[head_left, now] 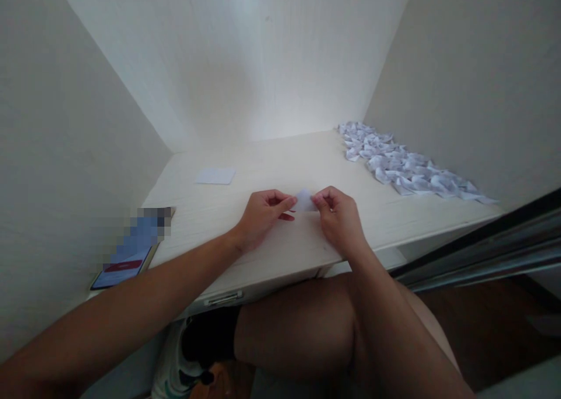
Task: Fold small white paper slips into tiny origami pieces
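Small white paper [305,201] between two hands, just right of the frame's centre.
The paper spans the gap from the left hand [262,219] to the right hand [343,217]; whether it touches the bench [276,165] I cannot tell. It looks plain, with a slightly peaked top edge. The left hand's grip pinches its left edge, lower fingers spread apart; the right hand's grip pinches the opposite edge, fingers curled in.
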Demonstrator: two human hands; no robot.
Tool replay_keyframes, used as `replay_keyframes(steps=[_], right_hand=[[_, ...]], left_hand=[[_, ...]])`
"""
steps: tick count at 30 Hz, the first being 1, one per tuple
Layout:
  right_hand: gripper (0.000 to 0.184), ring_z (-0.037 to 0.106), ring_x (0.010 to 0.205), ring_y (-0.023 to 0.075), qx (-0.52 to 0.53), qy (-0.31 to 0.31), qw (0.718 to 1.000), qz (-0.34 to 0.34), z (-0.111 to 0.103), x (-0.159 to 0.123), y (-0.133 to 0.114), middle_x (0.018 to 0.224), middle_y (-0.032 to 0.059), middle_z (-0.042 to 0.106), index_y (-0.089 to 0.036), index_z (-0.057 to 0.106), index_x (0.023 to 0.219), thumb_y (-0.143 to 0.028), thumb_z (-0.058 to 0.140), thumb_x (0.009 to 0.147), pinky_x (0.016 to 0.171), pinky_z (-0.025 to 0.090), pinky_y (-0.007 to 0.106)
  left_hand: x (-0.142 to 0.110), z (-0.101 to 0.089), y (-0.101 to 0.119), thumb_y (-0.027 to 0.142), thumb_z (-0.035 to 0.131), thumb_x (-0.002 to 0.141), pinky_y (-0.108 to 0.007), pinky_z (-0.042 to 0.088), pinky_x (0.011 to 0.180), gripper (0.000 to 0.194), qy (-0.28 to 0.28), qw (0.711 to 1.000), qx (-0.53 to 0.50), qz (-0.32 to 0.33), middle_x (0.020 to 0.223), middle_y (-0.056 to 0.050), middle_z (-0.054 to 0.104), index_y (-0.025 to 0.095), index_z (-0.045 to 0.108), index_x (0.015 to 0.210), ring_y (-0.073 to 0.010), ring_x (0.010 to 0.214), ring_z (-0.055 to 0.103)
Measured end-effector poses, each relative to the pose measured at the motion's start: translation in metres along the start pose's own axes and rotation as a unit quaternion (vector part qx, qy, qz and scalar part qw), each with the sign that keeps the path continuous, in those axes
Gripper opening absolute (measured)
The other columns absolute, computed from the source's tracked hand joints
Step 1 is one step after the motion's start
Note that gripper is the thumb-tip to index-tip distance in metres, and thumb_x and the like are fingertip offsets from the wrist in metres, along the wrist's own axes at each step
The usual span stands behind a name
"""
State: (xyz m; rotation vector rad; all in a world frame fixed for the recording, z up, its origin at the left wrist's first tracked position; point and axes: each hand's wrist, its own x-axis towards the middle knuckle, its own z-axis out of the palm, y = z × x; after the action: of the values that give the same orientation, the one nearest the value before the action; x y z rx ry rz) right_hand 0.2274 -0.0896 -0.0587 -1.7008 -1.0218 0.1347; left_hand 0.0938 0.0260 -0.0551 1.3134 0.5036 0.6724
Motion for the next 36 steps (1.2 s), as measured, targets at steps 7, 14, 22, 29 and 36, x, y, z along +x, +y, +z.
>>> replay_keyframes(steps=[7,14,22,29,36], right_hand=[[0.020,0.055,0.064,0.0181,0.091,-0.012,0.995,0.036,0.002,0.003,0.007,0.068,0.0015,0.064,-0.022,0.061,0.073,-0.034,0.062,0.088,0.064,0.039,0.032],[0.028,0.051,0.057,0.0139,0.207,-0.037,0.974,0.083,-0.002,0.002,0.008,0.064,-0.0010,0.064,-0.022,0.062,0.073,-0.047,0.066,0.086,0.057,0.039,0.028],[0.029,0.048,0.052,0.0116,0.294,-0.085,0.944,0.122,-0.007,0.000,0.002,0.062,0.0007,0.071,-0.021,0.063,0.076,-0.047,0.072,0.084,0.053,0.035,0.026],[0.032,0.051,0.050,0.0109,0.300,-0.108,0.944,0.082,-0.011,-0.003,-0.006,0.063,0.0017,0.074,-0.021,0.063,0.077,-0.049,0.074,0.087,0.053,0.037,0.025],[0.024,0.073,0.065,0.0158,0.346,-0.111,0.930,0.059,-0.013,-0.003,-0.006,0.072,-0.0004,0.076,-0.022,0.068,0.092,-0.043,0.077,0.085,0.054,0.044,0.025]], left_hand=[[-0.002,-0.001,0.002,0.039,0.093,0.069,-0.030,0.065,0.061,0.029,0.054,0.982,0.113,0.138,0.078,-0.006,0.081,0.017,0.082,0.084,-0.0174,0.061,0.075],[0.001,-0.018,0.007,0.038,0.089,0.078,-0.028,0.067,0.070,0.027,-0.019,0.857,0.343,0.383,0.090,-0.004,0.084,0.024,0.083,0.100,-0.0173,0.072,0.078],[0.003,-0.020,0.007,0.028,0.084,0.085,-0.020,0.064,0.063,0.011,-0.032,0.836,0.346,0.424,0.082,-0.001,0.082,0.022,0.082,0.094,-0.0122,0.065,0.075],[0.001,-0.016,0.007,0.033,0.090,0.079,-0.022,0.063,0.062,0.018,-0.042,0.862,0.301,0.407,0.082,-0.003,0.081,0.022,0.082,0.090,-0.0128,0.068,0.074],[-0.003,-0.011,0.008,0.029,0.089,0.079,-0.025,0.064,0.065,0.012,-0.017,0.932,0.208,0.296,0.075,-0.003,0.081,0.021,0.082,0.082,-0.0149,0.067,0.076]])
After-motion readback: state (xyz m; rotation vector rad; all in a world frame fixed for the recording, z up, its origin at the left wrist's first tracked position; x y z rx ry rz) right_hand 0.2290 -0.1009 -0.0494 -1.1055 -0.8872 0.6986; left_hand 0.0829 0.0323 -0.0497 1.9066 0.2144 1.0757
